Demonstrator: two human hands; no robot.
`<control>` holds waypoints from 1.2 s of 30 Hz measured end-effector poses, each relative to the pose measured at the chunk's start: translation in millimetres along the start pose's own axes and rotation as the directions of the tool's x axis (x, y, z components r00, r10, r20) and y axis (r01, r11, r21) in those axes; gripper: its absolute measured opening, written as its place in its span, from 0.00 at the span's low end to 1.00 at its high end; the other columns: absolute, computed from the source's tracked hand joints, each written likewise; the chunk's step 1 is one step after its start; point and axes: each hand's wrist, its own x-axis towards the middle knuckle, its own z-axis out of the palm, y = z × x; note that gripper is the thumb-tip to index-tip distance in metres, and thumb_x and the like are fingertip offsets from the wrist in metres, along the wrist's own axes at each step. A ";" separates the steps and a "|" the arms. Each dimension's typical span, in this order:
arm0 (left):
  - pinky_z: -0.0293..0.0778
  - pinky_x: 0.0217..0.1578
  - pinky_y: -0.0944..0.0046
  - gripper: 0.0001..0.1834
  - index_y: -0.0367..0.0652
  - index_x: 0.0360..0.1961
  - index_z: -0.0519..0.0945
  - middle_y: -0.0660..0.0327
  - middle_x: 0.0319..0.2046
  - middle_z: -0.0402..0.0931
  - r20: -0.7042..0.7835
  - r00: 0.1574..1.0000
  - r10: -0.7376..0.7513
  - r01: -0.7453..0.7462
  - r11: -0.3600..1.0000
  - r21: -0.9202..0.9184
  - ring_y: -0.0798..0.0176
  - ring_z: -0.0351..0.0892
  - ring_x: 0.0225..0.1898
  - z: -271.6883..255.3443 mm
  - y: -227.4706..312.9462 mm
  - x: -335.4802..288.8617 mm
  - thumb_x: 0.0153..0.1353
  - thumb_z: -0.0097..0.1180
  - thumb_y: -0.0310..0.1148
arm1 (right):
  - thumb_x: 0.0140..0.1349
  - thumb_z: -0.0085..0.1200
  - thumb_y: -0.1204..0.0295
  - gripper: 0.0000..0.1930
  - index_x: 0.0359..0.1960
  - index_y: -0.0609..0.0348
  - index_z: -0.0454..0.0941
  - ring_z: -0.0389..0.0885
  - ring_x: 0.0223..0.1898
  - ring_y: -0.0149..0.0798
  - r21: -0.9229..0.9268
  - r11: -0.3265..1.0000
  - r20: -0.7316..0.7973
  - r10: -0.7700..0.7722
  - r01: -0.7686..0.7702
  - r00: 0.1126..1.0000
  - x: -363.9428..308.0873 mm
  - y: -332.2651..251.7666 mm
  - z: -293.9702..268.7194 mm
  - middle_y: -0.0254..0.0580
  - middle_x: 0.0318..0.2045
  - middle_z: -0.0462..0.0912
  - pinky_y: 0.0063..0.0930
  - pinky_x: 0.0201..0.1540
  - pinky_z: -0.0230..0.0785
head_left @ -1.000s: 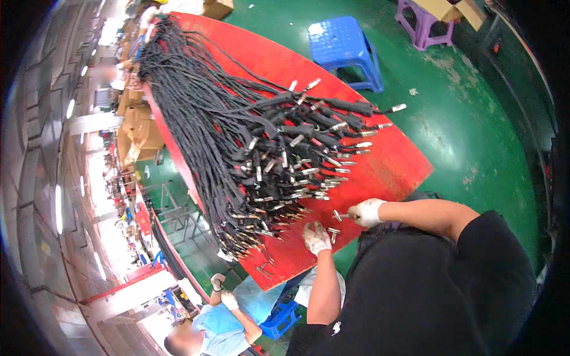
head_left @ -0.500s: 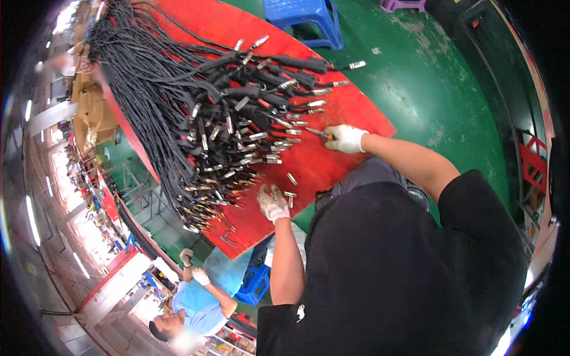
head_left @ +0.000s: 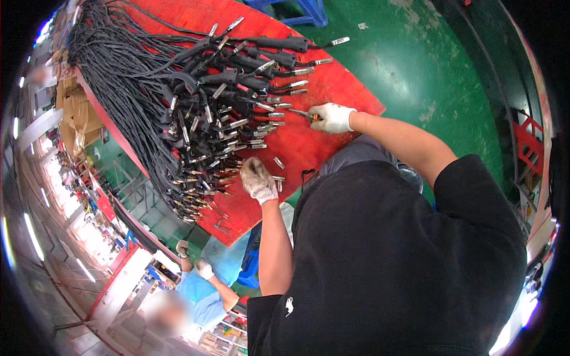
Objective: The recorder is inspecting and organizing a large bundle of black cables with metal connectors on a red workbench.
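Note:
My right hand point(head_left: 332, 118), in a white glove, grips a screwdriver point(head_left: 299, 113) with an orange and black handle. Its thin shaft points left toward the silver nozzles of a large heap of black welding torches point(head_left: 228, 77). My left hand point(head_left: 257, 179), in a soiled white glove, is at the near edge of the heap, by torches with bare brass-coloured tips point(head_left: 228, 172). Its fingers are drawn together, and what they hold, if anything, is hidden. Beside that hand, several loose silver nozzles point(head_left: 278, 162) lie on the red tabletop point(head_left: 350, 83).
Long black cables point(head_left: 119, 89) run from the torches to the far left. Blue stools point(head_left: 306, 12) stand beyond the table and at its near left. A co-worker in a blue shirt point(head_left: 208, 302), wearing gloves, is at lower left. Cardboard boxes point(head_left: 77, 113) are stacked at left.
My left hand has moved up to the brass-tipped torches, and its spread fingers have closed together. My right hand keeps hold of the screwdriver. The whole view has shifted slightly.

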 end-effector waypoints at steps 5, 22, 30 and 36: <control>0.75 0.45 0.49 0.23 0.37 0.40 0.82 0.48 0.37 0.81 -0.094 0.990 0.103 -0.110 0.991 -0.073 0.45 0.81 0.40 -25.1 51.2 40.1 0.71 0.50 0.50 | 0.64 0.57 0.56 0.20 0.50 0.56 0.78 0.84 0.48 0.55 0.025 1.000 -0.017 0.011 -0.010 1.000 -2.2 3.3 -1.3 0.55 0.43 0.85 0.45 0.51 0.73; 0.75 0.55 0.56 0.19 0.38 0.53 0.82 0.49 0.49 0.83 0.223 0.798 0.560 -0.583 0.811 0.050 0.50 0.83 0.51 -44.7 58.6 315.2 0.70 0.52 0.40 | 0.66 0.58 0.61 0.15 0.49 0.55 0.77 0.84 0.42 0.58 0.081 0.975 -0.351 -0.166 0.206 0.922 -9.4 28.5 25.1 0.54 0.38 0.84 0.46 0.47 0.74; 0.76 0.50 0.51 0.12 0.43 0.46 0.84 0.51 0.43 0.84 0.421 0.625 0.658 -0.732 0.681 0.024 0.47 0.83 0.47 -43.9 77.4 272.8 0.64 0.58 0.34 | 0.65 0.57 0.64 0.15 0.49 0.56 0.77 0.84 0.43 0.56 0.070 0.978 -0.350 -0.161 0.198 0.923 -8.3 31.3 29.8 0.52 0.39 0.85 0.45 0.47 0.74; 0.75 0.50 0.48 0.11 0.46 0.43 0.83 0.51 0.41 0.83 0.520 0.607 0.601 -0.771 0.602 0.205 0.44 0.81 0.46 -55.0 46.6 256.8 0.61 0.55 0.33 | 0.65 0.56 0.64 0.15 0.50 0.57 0.77 0.83 0.46 0.54 0.169 0.978 -0.364 -0.051 0.120 0.930 -8.3 6.8 36.3 0.51 0.42 0.85 0.44 0.50 0.74</control>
